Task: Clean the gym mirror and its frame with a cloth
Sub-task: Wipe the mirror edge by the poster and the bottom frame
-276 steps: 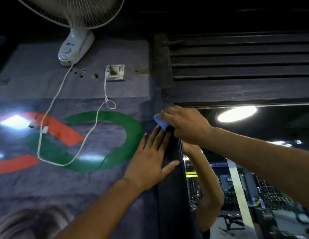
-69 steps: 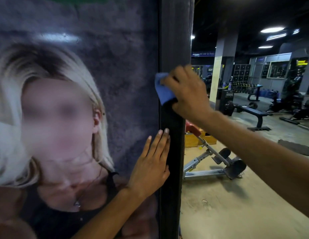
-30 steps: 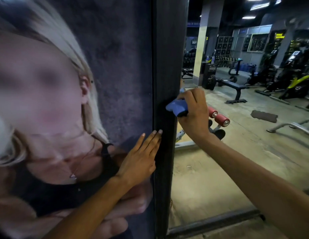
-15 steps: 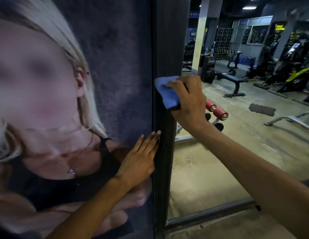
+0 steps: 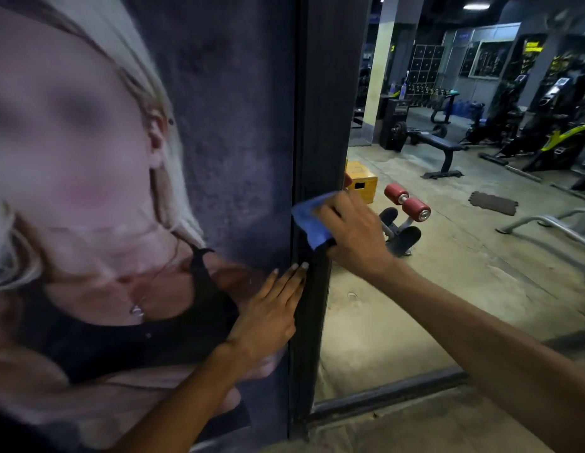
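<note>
Cloth: a blue cloth (image 5: 312, 225), folded into a small pad, sits on the dark frame (image 5: 330, 93) of the mirror, about halfway down the visible upright; its long axis runs down and to the right, with a corner jutting left past the frame's edge.
Cloth look: plain deep blue, soft and creased, part of it hidden under the fingers.
Frame: a dark, matte upright strip that runs top to bottom and meets a dark lower rail at the floor.
Mirror: the mirror (image 5: 415, 305) lies right of the frame and reflects a gym floor, a bench, red roller pads and a yellow box.
Right hand: the right hand (image 5: 353, 233) reaches in from the lower right, fingers curled over the cloth and pressing it against the frame, knuckles toward the camera.
Left hand: the left hand (image 5: 268, 315) lies flat with fingers straight and together, pointing up and right; the palm rests on the poster (image 5: 219, 125) and the fingertips reach the frame's left edge, just below the cloth.
Poster: a large printed figure on a grey-violet ground, left of the frame.
</note>
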The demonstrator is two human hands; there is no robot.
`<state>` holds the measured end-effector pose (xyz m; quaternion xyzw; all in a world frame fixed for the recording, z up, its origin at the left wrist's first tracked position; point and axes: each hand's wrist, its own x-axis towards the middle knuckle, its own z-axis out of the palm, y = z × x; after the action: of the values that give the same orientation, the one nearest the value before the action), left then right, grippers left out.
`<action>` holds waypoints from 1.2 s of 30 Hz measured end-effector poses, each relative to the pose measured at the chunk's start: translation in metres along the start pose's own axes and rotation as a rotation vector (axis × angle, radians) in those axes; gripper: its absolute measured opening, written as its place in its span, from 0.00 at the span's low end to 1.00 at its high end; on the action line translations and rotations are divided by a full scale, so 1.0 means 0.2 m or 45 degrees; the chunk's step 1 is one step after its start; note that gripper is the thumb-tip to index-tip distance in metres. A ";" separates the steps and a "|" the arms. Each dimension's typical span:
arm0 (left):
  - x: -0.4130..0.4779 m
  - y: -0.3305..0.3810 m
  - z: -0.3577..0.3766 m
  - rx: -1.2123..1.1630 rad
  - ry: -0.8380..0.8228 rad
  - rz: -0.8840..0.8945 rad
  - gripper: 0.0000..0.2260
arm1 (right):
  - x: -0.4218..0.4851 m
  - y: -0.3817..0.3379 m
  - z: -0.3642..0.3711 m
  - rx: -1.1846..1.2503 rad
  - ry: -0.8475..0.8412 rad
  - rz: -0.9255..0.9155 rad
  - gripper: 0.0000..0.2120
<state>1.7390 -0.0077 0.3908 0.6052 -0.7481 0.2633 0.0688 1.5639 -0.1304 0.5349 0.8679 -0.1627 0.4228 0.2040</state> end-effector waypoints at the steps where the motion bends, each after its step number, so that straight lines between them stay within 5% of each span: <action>1: -0.01 0.01 0.01 -0.004 -0.026 0.003 0.39 | 0.02 0.02 0.00 -0.016 0.061 0.042 0.18; 10: -0.03 0.08 0.07 -0.064 -0.026 -0.074 0.38 | -0.34 -0.11 0.17 0.209 -0.493 0.133 0.20; 14: -0.03 0.09 0.07 -0.111 0.012 -0.093 0.43 | -0.28 -0.04 0.06 0.163 -0.132 0.224 0.12; 17: -0.03 0.11 0.08 -0.097 -0.003 -0.108 0.42 | -0.20 0.03 0.06 0.147 0.071 0.473 0.18; 24: -0.03 0.14 0.10 -0.029 -0.031 -0.126 0.39 | -0.50 -0.07 0.24 0.410 -0.342 0.665 0.17; 26: -0.03 0.15 0.10 -0.025 -0.027 -0.146 0.39 | -0.53 -0.05 0.20 0.490 -0.318 0.696 0.17; 31: -0.01 0.21 0.09 -0.051 0.015 -0.240 0.44 | -0.24 0.03 0.06 0.279 0.226 0.521 0.15; 36: 0.00 0.26 0.10 0.013 0.029 -0.328 0.43 | -0.23 -0.03 0.22 0.093 -0.118 0.032 0.22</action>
<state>1.6952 -0.0119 0.3576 0.6935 -0.6620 0.2632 0.1075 1.5683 -0.1412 0.4727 0.8913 -0.1674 0.3903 0.1591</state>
